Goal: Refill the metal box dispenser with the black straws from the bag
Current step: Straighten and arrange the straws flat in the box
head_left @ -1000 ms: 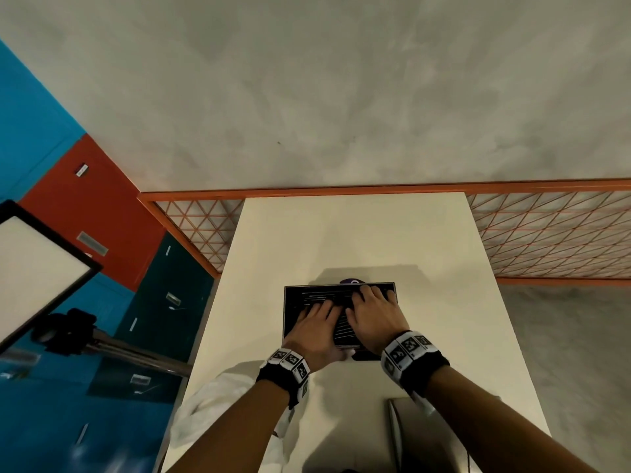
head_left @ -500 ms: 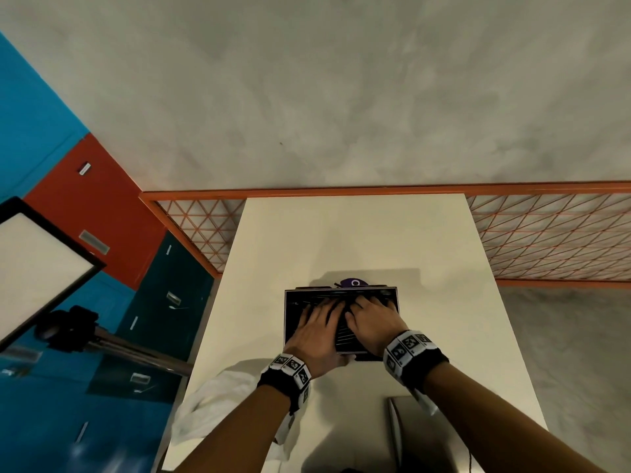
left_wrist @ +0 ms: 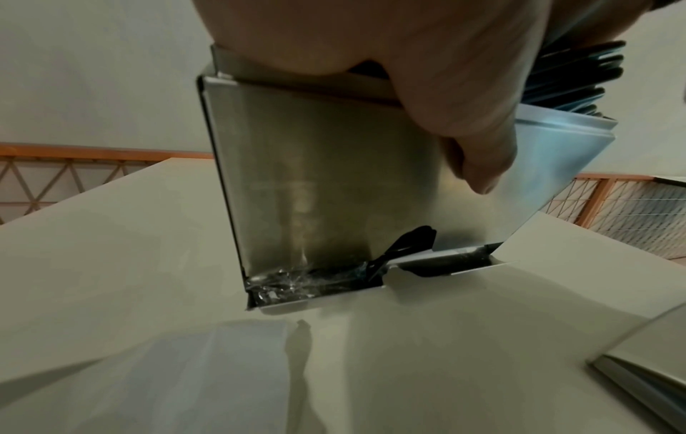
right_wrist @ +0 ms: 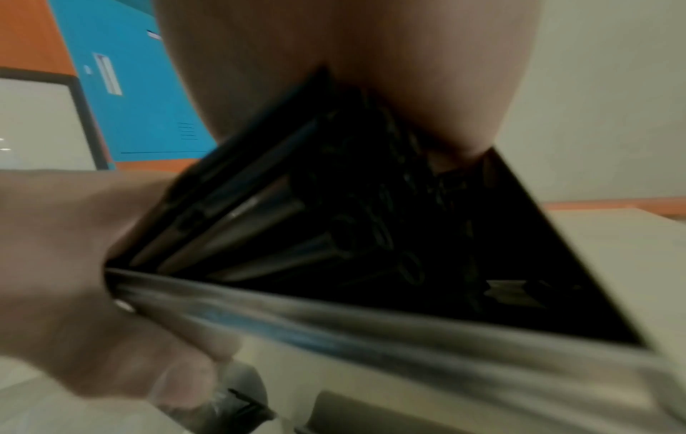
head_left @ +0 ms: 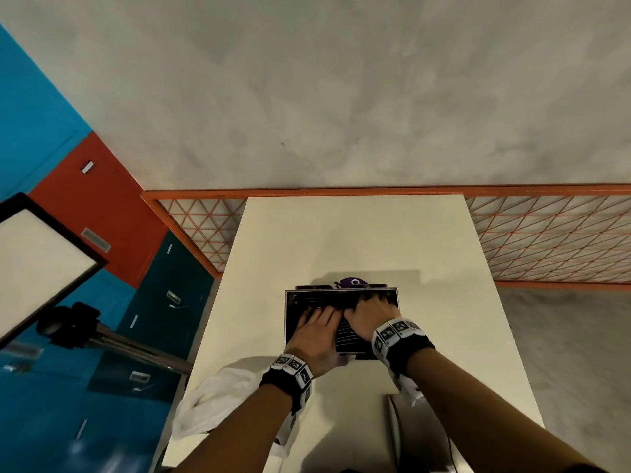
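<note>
The metal box dispenser stands open-topped on the white table, its steel front facing me. Black straws lie flat inside it, filling it near the rim. My left hand lies on the straws at the near left, its thumb hanging over the box's front wall. My right hand presses on the straws toward the far right corner. The low slot at the box's foot shows a black straw. The white plastic bag lies under my left forearm.
A flat metal lid lies on the table near my right forearm, also seen as the lid. A purple object sits just behind the box. An orange mesh railing borders the table's far side; a tripod stands left.
My right hand has slid over the straws toward the box's far right corner. My left hand stays on the near left part of the pile.
</note>
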